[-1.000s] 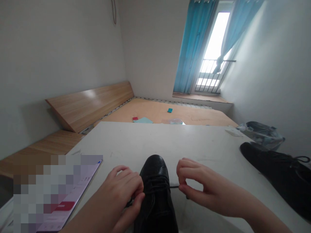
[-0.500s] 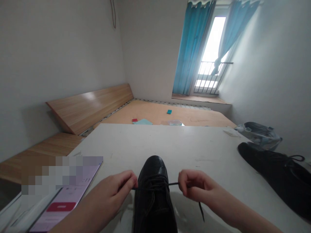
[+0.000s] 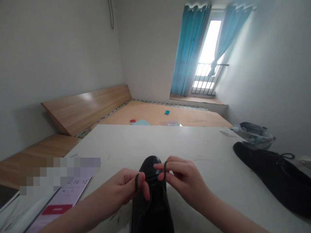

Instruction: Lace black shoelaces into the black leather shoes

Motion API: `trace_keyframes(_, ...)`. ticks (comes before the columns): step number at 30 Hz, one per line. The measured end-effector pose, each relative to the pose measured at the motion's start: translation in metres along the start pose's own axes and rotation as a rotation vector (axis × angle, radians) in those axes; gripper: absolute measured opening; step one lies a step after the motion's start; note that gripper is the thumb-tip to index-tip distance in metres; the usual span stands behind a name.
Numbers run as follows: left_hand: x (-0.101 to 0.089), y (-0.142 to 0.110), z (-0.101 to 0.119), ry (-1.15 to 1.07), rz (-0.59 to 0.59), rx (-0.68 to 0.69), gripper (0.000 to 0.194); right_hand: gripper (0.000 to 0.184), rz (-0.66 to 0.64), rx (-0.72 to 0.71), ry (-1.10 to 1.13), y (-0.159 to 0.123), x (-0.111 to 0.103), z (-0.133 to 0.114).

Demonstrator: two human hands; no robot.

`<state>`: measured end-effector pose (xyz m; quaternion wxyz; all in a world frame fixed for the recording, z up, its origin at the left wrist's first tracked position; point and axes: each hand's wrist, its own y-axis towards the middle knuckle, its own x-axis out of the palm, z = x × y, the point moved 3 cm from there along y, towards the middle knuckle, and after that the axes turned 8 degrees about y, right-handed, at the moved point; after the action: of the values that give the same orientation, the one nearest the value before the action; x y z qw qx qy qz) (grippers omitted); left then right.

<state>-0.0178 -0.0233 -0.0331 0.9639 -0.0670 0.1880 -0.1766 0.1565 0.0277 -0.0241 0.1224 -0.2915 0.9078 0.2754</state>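
Note:
A black lace-up shoe [image 3: 157,210] points toe-away on the white table in front of me. Over its left side, my left hand [image 3: 132,184] is closed in a pinch on a black shoelace [image 3: 136,183], which bends round the fingers. My right hand [image 3: 179,171] is above the shoe's right side near the toe, with another stretch of lace [image 3: 165,171] looped over its fingers and pinched. The knot area between the hands is partly hidden by my fingers.
At right on the white table [image 3: 116,142] lies a second black shoe [image 3: 274,174] with its lace in a bow. Behind it stands a plastic-lined bin [image 3: 255,132]. A lit phone [image 3: 57,207] lies at left. A bed [image 3: 150,110] is beyond the table.
Both hands have come inward over the shoe from either side. The lace, earlier pulled straight out sideways, is now bent round the fingers of each hand.

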Motion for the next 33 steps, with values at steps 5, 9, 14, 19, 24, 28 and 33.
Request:
trace_keyframes(5, 0.011, -0.006, 0.003, 0.146, 0.186, 0.079, 0.056, 0.058, -0.195, 0.194, 0.330, -0.004, 0.009, 0.006)
trace_keyframes(9, 0.009, -0.019, -0.007, 0.604, 0.258, 0.231, 0.034, 0.059, -0.237, 0.235, 0.393, -0.006, 0.006, 0.012)
trace_keyframes(14, 0.002, -0.027, -0.018, 0.893, 0.466, 0.439, 0.019, 0.055, -0.181, 0.390, 0.557, -0.005, 0.003, 0.024)
trace_keyframes(19, 0.006, -0.021, 0.006, 0.972, 0.462, 0.521, 0.027, 0.050, -0.313, 0.349, 0.539, -0.004, 0.007, 0.010)
trace_keyframes(24, 0.017, -0.012, 0.024, 1.060, 0.382, 0.576, 0.023, 0.036, -0.355, 0.398, 0.593, -0.003, 0.010, 0.009)
trace_keyframes(28, 0.018, -0.007, 0.021, 0.898, 0.397, 0.609, 0.022, 0.028, -0.300, 0.542, 0.613, -0.003, 0.014, 0.015)
trace_keyframes(33, 0.016, -0.002, 0.022, 0.571, 0.280, 0.336, 0.019, 0.023, -0.215, 0.668, 0.396, -0.005, 0.016, 0.011)
